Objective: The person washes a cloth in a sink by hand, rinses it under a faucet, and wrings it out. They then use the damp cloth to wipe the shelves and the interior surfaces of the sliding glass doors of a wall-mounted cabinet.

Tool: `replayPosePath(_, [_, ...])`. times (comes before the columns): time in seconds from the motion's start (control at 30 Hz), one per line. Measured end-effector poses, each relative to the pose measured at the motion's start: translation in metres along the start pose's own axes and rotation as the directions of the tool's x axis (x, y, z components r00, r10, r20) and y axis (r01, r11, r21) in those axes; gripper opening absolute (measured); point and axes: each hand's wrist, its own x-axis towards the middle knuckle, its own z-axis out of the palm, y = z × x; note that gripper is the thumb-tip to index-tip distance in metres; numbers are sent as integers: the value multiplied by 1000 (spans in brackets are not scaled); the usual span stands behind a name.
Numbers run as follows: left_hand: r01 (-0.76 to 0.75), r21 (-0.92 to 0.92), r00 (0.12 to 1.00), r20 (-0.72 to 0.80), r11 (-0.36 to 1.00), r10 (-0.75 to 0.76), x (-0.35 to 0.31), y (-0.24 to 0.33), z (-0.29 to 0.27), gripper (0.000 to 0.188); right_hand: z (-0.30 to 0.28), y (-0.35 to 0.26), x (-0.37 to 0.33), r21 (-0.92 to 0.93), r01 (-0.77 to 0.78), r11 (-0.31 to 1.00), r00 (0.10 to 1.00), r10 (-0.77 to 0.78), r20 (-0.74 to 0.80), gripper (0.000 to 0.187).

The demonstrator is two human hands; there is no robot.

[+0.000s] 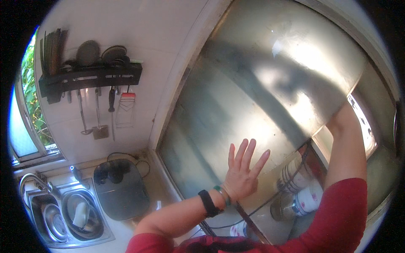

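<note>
My left hand (242, 173) is raised in front of a large frosted glass panel (202, 122), its fingers spread and nothing in it. I cannot tell whether the fingertips touch the glass. A black band (209, 203) and a green bangle (222, 195) circle that wrist. On the right, my right forearm (348, 152) reaches into the gap beside the panel's edge. My right hand is hidden behind the cloudy glass, so its fingers do not show. Below the gap, near my right sleeve, are stacked bowls (291, 173), a glass jar (282, 207) and a white patterned container (309, 198).
A double steel sink (88, 242) holding basins is at the lower left, with a tap (31, 177) behind it. Beside it is a dark, square-topped appliance (121, 189). A black utensil rack (90, 78) hangs on the wall. A dark cable (261, 206) runs below my left hand.
</note>
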Motion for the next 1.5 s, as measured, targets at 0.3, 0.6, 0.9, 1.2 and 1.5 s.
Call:
replayPosePath(0.3, [-5,97,999,34,995,2,0,-10,-4,90,16,-69,-27,-25,305,952,950,-302,79,66])
replayPosePath(0.6, [-33,196,999,33,980,27,0,-8,-11,89,28,-45,-160,91,304,948,929,-316,194,70])
replayPosePath(0.9, [-38,191,998,54,981,28,1,3,-8,88,19,16,-248,-192,-533,824,738,563,372,66])
replayPosePath(1.2, [-29,207,999,23,978,24,1,3,3,88,46,50,-144,114,-122,986,954,85,289,38])
replayPosePath(1.5, [-49,153,998,43,987,43,0,-2,1,89,23,-10,-64,-13,72,997,992,-70,102,34])
